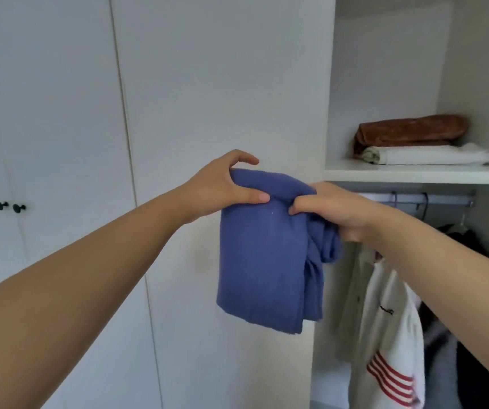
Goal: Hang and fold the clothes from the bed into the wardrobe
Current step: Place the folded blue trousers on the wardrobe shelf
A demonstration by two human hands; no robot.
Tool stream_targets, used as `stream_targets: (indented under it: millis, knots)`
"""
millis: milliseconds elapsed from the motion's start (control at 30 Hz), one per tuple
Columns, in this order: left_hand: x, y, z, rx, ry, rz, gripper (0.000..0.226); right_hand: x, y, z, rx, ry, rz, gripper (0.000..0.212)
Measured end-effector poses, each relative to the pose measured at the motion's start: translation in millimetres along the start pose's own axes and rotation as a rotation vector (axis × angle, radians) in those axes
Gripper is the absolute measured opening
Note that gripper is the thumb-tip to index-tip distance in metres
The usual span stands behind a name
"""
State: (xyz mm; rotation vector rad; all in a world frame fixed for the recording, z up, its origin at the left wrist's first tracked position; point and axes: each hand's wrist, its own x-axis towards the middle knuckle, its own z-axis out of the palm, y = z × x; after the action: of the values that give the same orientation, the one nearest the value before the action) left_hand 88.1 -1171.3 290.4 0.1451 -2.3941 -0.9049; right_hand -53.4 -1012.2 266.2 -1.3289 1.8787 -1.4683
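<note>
Blue garment [267,249]: folded into a narrow bundle, it hangs in the air from its top fold, in front of the white panel beside the open bay of the wardrobe [385,69]. It is on no shelf yet.
Left hand [219,187]: clamped on the top left of the fold, thumb across the front, fingers curled over the back.
Right hand [335,208]: pinching the top right, where the loose layers bunch, thumb in front.
Hands together: close side by side, thumbs nearly meeting, both gripping the cloth.
Why held so: I judge that two grips on the top edge stop the layers sliding apart, so the fold survives the carry.
Shelf [414,172]: at 2 o'clock from the bundle, just above my right hand, which is probably where this goes.
Brown folded piece [408,131]: on that shelf, lying on top of a white folded piece [432,154]. Both sit flat, so mine could go on top of them or beside them.
Rail [414,198]: at 3 o'clock, under the shelf, with hanger hooks on it.
Striped white garment [385,335]: hanging at 4 o'clock, with dark clothes behind it.
Knobs [10,206]: two black ones at 9 o'clock, on closed doors.
</note>
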Motion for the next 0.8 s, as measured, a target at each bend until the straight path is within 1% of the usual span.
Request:
stream_targets:
  millis: [67, 167, 267, 333, 400, 467, 500, 567, 667, 733, 767, 800]
  knots:
    - [8.9, 8.5, 14.1, -0.105, 0.053, -0.03, 0.056, -7.8, -4.5, -15.9, 0.002, 0.071, 0.008, 0.017]
    - [18.4, 23.6, 35.0, -0.215, 0.091, -0.105, 0.051, -18.4, -11.5, -39.2, 0.03, 0.121, 0.012, 0.011]
    - [28.9, 44.7, 59.0, -0.337, -0.001, -0.168, 0.042, -28.2, -18.3, -65.4, 0.082, 0.175, -0.006, 0.013]
    - [39.9, 64.0, 76.9, -0.371, 0.006, -0.16, 0.039, -33.8, -22.8, -85.9, 0.112, 0.24, -0.003, 0.016]
    - [57.4, 83.6, 93.1, -0.344, 0.083, -0.098, 0.041, -39.8, -28.3, -108.9, 0.141, 0.3, -0.007, 0.012]
    - [74.9, 103.1, 105.9, -0.349, 0.097, -0.041, 0.044, -44.7, -32.6, -133.8, 0.184, 0.331, -0.001, 0.011]
    - [83.6, 112.0, 111.8, -0.385, 0.075, -0.035, 0.046, -46.7, -34.4, -146.1, 0.22, 0.344, 0.012, 0.013]
    - [102.4, 126.0, 122.3, -0.489, -0.007, -0.095, 0.051, -49.5, -37.9, -169.7, 0.307, 0.36, 0.037, 0.021]
    - [128.9, 138.4, 132.7, -0.62, -0.244, -0.248, 0.047, -45.0, -39.5, -204.9, 0.427, 0.425, 0.054, 0.031]
    - [144.4, 139.0, 138.3, -0.684, -0.396, -0.325, 0.048, -38.9, -39.0, -227.4, 0.501, 0.519, 0.044, 0.032]
    - [153.5, 136.8, 142.2, -0.705, -0.424, -0.34, 0.045, -35.2, -36.9, -239.2, 0.524, 0.575, 0.041, 0.031]
    - [163.0, 134.9, 146.5, -0.746, -0.415, -0.352, 0.035, -32.3, -34.3, -249.8, 0.553, 0.616, 0.038, 0.031]
